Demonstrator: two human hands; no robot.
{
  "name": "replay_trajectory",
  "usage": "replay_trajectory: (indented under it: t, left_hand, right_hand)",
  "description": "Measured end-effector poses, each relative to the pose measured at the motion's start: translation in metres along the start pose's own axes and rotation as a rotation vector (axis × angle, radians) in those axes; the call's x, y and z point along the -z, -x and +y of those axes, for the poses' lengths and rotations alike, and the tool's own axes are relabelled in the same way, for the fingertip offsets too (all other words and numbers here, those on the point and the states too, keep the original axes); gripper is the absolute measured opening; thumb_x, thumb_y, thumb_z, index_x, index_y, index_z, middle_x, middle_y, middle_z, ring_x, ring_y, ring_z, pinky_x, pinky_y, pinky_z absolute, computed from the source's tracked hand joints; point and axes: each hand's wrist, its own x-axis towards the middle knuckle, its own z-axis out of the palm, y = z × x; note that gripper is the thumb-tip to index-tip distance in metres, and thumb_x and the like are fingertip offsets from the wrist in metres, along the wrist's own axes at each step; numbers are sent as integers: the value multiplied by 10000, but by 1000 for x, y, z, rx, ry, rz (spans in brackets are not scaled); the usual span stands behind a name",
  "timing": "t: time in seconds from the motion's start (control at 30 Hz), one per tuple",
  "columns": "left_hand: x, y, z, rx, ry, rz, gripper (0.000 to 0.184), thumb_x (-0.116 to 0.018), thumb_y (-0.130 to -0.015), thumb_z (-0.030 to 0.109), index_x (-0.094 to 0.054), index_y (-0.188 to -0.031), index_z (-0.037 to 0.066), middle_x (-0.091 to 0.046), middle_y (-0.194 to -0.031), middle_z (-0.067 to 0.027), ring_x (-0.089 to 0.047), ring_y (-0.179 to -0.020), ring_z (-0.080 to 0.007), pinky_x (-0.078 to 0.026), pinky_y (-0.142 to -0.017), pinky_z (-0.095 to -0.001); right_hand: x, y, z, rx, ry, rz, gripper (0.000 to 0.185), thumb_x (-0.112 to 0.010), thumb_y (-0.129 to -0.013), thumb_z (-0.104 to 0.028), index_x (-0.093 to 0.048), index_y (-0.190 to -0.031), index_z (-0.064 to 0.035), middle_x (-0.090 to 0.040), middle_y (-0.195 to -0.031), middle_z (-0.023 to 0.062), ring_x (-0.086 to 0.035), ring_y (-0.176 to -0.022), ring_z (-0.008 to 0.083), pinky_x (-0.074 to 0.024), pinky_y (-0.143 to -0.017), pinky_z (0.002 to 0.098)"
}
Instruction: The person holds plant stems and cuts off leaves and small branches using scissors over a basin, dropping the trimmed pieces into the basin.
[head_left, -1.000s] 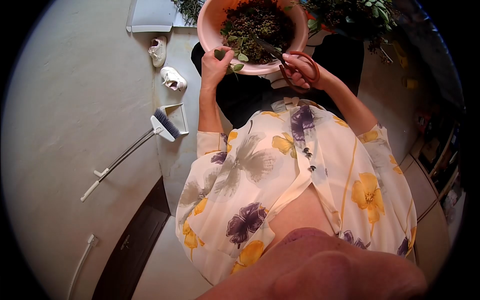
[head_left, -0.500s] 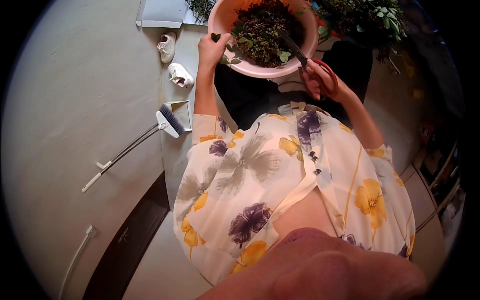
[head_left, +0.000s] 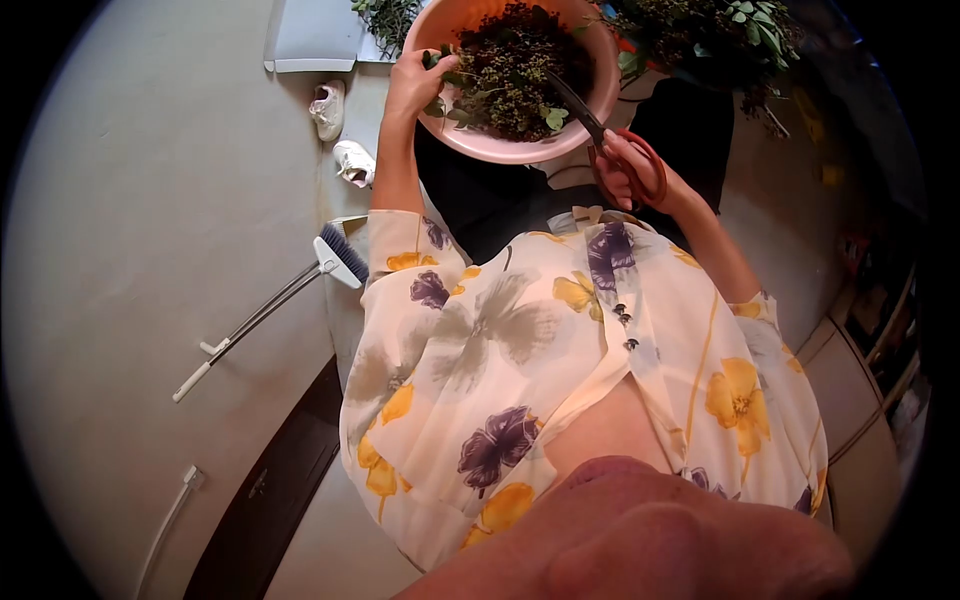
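Note:
A pink basin (head_left: pixel 480 148) stands in front of me at my lap, with clusters of small greenish-brown berries (head_left: pixel 510 75) on twigs inside it. At the basin's left rim, my left hand (head_left: pixel 415 85) is closed on a leafy sprig (head_left: pixel 437 104), whose green leaves stick out around the fingers. My right hand (head_left: pixel 630 170) grips the red handles of a pair of scissors (head_left: pixel 580 107). Their dark blades reach over the basin's right rim toward the berry clusters. How far the blades are apart is hard to make out.
A heap of leafy berry branches (head_left: pixel 715 40) lies right of the basin. Cut greenery (head_left: pixel 388 22) rests by a white board (head_left: pixel 315 40) at the upper left. White shoes (head_left: pixel 327 110), a broom (head_left: pixel 340 257) and a dustpan (head_left: pixel 345 222) are on my left.
The whole view has shifted slightly. My left hand, still with the sprig, has moved a little forward along the basin's rim. The scissors stay in my right hand over the basin.

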Motion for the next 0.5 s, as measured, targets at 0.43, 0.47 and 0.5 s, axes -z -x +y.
replay_trajectory:
  t: [0.43,0.47,0.5]
  left_hand:
    - [-20,35,11,-9,454,13,323,-679,-950,336,-668,-898,17,-536,-674,20,-481,-530,-63,-350,-474,-214]
    - [-22,38,11,-10,457,15,323,-679,-950,336,-668,-898,17,-536,-674,20,-481,-530,-63,-350,-474,-214]
    - [-24,42,14,-14,463,-2,322,-678,-951,337,-668,-895,20,-536,-671,23,-482,-531,-64,-349,-475,-213]
  right_hand:
    - [-23,-30,0,25,353,-18,553,-494,-948,-642,-483,-794,-110,-421,-561,-56,-444,-457,65,-514,-507,249]
    - [-22,-32,0,24,357,-18,553,-494,-948,-642,-483,-794,-110,-421,-561,-56,-444,-457,65,-514,-507,249]
    - [-26,-31,-6,18,450,18,570,-505,-935,-656,-494,-792,-105,-423,-562,-60,-448,-454,65,-498,-484,242]
